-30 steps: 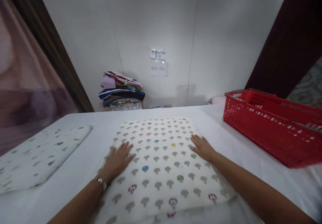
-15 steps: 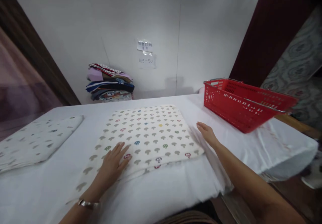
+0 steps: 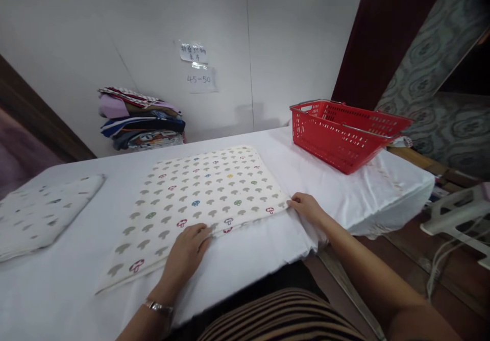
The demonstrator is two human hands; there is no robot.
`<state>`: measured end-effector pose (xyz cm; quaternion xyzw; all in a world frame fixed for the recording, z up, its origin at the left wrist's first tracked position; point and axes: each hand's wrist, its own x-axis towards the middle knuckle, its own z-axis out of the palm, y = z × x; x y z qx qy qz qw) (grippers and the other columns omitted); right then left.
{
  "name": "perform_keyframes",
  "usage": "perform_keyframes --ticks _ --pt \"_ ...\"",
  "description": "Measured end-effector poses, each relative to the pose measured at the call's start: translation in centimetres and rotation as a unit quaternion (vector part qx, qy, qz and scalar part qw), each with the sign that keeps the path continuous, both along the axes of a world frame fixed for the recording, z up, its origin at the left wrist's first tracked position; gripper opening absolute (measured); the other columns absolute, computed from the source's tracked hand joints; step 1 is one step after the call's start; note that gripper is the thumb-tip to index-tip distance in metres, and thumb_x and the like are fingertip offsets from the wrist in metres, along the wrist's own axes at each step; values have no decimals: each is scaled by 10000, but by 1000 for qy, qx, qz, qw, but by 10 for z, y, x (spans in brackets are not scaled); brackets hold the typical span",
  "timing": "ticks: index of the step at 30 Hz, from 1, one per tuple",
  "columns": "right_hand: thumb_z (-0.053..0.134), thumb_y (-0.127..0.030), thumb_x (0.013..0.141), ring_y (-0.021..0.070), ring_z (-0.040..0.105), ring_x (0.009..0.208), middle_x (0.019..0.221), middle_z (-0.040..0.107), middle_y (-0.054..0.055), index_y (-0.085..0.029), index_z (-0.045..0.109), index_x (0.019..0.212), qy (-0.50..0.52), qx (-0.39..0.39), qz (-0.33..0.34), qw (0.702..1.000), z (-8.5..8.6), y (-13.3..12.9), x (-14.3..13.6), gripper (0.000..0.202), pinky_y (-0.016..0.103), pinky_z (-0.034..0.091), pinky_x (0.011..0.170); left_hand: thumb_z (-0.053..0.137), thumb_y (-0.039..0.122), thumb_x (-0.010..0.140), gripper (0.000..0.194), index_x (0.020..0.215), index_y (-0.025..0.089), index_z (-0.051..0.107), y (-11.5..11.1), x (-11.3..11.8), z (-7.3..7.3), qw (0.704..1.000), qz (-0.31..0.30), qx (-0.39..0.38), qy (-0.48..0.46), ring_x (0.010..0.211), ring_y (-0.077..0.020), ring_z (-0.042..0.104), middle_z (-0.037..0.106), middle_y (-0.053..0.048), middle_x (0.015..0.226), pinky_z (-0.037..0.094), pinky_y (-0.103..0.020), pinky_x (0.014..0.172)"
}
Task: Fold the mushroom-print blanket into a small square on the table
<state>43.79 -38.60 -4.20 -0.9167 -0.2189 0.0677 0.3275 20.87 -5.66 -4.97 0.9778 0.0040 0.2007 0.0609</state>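
Observation:
Spread on the white-covered table is a folded cream cloth (image 3: 214,193) printed with grey mushrooms and a few coloured ones. My left hand (image 3: 189,249) is at the middle of its near edge, fingers closed over the fold with the thumb below. At the near right corner, my right hand (image 3: 305,205) pinches the cloth between thumb and fingers. The cloth lies flat, with its layered edge showing toward me.
A second folded white cloth (image 3: 46,208) lies at the left. Stacked folded fabrics (image 3: 141,121) stand by the wall under paper signs (image 3: 199,79). A red basket (image 3: 340,137) sits at the right back. White plastic stool (image 3: 459,213) stands beyond the table's right end.
My left hand has moved from lying on the cloth to gripping its near edge. My right hand, apart before, now pinches the near right corner. The view has turned to the right.

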Motion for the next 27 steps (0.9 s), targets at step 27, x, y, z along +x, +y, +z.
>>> perform_keyframes --ticks 27 --pt "615 -329 751 112 486 376 440 522 -42 -190 530 684 105 -54 -10 993 6 16 14 176 230 345 453 352 233 871 344 1041 191 647 9 -9 -3 998 6 63 -4 954 -237 589 653 -90 1042 482 -376 834"
